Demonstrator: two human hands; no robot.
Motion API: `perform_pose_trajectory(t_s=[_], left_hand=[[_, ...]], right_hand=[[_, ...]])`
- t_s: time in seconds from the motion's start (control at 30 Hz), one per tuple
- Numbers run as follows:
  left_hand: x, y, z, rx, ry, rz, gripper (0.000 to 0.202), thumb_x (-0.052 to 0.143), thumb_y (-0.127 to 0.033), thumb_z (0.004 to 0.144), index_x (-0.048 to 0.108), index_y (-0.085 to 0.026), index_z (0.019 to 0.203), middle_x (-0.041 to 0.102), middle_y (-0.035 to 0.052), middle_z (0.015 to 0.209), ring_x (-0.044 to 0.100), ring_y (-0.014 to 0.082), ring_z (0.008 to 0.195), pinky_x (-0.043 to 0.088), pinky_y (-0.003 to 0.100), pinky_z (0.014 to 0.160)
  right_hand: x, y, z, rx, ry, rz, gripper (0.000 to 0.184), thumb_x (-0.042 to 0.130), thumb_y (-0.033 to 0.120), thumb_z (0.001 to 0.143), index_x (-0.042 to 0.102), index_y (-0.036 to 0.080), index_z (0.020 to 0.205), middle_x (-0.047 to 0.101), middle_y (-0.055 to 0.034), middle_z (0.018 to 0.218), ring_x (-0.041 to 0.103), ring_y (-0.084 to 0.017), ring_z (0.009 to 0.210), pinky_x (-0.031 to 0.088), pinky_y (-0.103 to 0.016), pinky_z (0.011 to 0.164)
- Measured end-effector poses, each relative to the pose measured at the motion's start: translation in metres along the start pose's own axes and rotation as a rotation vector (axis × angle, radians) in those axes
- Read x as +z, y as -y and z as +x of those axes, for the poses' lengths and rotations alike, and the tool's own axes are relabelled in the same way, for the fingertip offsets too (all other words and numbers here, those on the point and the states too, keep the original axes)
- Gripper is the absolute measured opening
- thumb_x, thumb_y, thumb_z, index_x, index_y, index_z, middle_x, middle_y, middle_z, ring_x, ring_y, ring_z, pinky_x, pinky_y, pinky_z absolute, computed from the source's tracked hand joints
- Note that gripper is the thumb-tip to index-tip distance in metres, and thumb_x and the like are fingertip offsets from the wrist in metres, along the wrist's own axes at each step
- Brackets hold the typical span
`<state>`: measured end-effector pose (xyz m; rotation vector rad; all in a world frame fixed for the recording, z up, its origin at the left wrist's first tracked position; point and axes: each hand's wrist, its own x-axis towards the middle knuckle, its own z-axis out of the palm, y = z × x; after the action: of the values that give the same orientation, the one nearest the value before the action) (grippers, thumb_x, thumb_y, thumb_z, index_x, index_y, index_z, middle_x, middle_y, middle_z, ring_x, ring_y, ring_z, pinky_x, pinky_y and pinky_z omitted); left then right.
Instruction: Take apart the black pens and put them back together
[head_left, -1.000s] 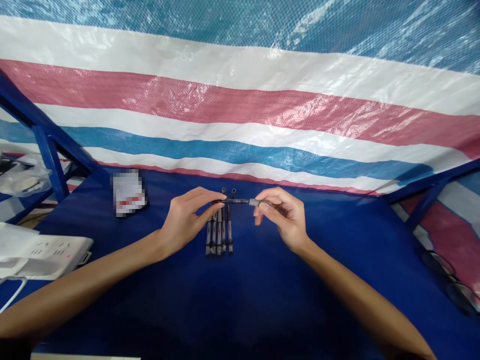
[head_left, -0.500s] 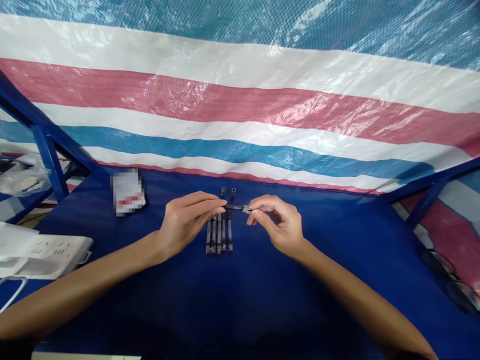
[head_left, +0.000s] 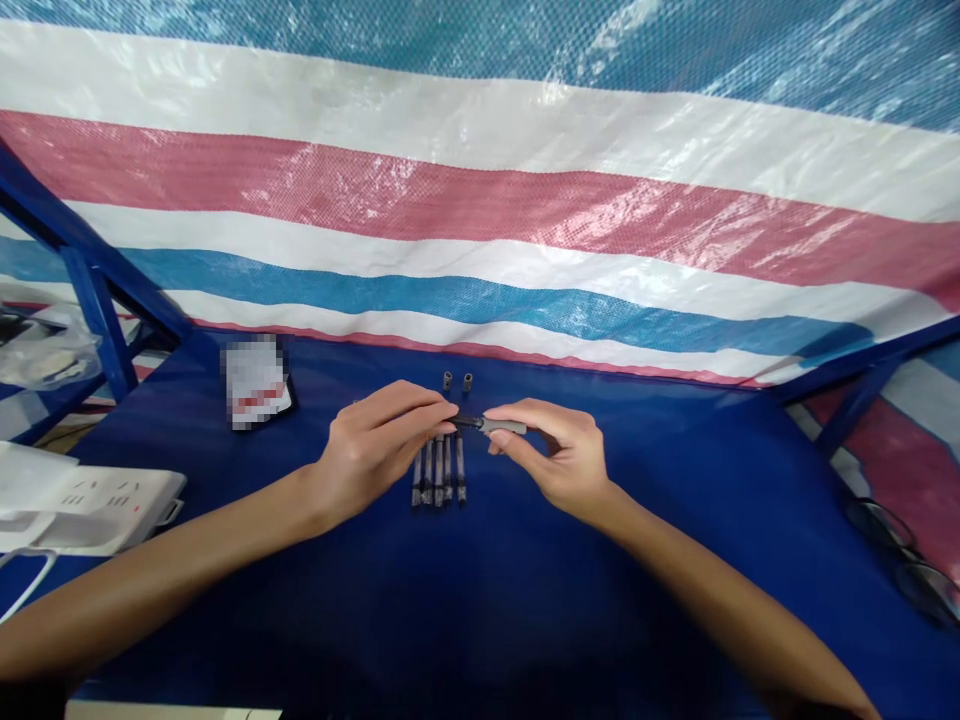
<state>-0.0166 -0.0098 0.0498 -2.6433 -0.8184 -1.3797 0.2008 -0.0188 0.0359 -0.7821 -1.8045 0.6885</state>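
Observation:
My left hand (head_left: 394,440) is closed, its fingertips pinching a slim black rod (head_left: 468,421). Between thumb and fingers, my right hand (head_left: 559,440) grips a grey cap-like piece (head_left: 504,426) at the rod's right end. Rod and cap lie nearly level and in line, meeting or almost meeting; the exact join is too small to tell. Below them, several slim dark rods (head_left: 439,475) with shiny, clear-looking lower parts lie side by side on the blue table, their upper ends partly hidden by my left hand. Two short grey hollow caps (head_left: 448,380) stand just beyond my hands.
A dark flat item with a blurred label (head_left: 259,385) lies at the back left. A white power strip (head_left: 120,500) with a cable is at the left edge. Eyeglasses (head_left: 892,550) rest at the right. Blue frame bars (head_left: 97,320) and a striped sheet (head_left: 480,210) enclose the table (head_left: 480,600).
The grey cap now shows more fully between my right thumb and fingers, and has turned to lie level. My right fingers have opened out slightly along it. Both hands stay close together.

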Motion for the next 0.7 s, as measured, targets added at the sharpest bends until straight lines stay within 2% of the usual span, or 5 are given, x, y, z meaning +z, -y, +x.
perform_pose_trajectory(t_s=[0.17, 0.33, 0.47, 0.7], left_hand=[[-0.0024, 0.0023, 0.0013, 0.080, 0.020, 0.138, 0.015, 0.065, -0.019, 0.084, 0.065, -0.015, 0.098, 0.070, 0.0056, 0.089, 0.067, 0.0129, 0.076, 0.057, 0.025, 0.070], [-0.0056, 0.0024, 0.0044, 0.147, 0.018, 0.154, 0.015, 0.065, -0.016, 0.083, 0.066, -0.014, 0.098, 0.070, 0.0055, 0.086, 0.066, 0.0123, 0.073, 0.057, 0.024, 0.067], [-0.0083, 0.0013, 0.0062, 0.182, 0.010, 0.106, 0.014, 0.065, -0.011, 0.081, 0.066, -0.012, 0.095, 0.070, 0.0065, 0.083, 0.066, 0.0126, 0.071, 0.057, 0.024, 0.065], [-0.0087, -0.0006, 0.0066, 0.147, 0.042, 0.074, 0.011, 0.062, -0.013, 0.085, 0.066, -0.013, 0.095, 0.070, 0.0055, 0.084, 0.066, 0.0117, 0.072, 0.056, 0.023, 0.066]], right_hand=[[-0.0008, 0.0001, -0.0004, 0.017, -0.054, 0.040, 0.021, 0.065, 0.012, 0.081, 0.070, 0.020, 0.100, 0.069, -0.0017, 0.076, 0.066, -0.013, 0.065, 0.054, -0.029, 0.062], [-0.0009, 0.0018, 0.0002, 0.051, -0.050, 0.124, 0.022, 0.064, 0.011, 0.082, 0.070, 0.022, 0.100, 0.068, -0.0006, 0.077, 0.067, -0.012, 0.064, 0.055, -0.026, 0.060], [-0.0022, 0.0018, -0.0003, -0.009, -0.022, 0.062, 0.026, 0.065, 0.009, 0.080, 0.070, 0.022, 0.102, 0.070, -0.0024, 0.082, 0.067, -0.014, 0.068, 0.056, -0.030, 0.064], [-0.0048, 0.0062, 0.0017, -0.141, -0.015, -0.071, 0.024, 0.064, 0.007, 0.081, 0.070, 0.020, 0.101, 0.072, -0.0049, 0.085, 0.069, -0.016, 0.077, 0.058, -0.032, 0.070]])
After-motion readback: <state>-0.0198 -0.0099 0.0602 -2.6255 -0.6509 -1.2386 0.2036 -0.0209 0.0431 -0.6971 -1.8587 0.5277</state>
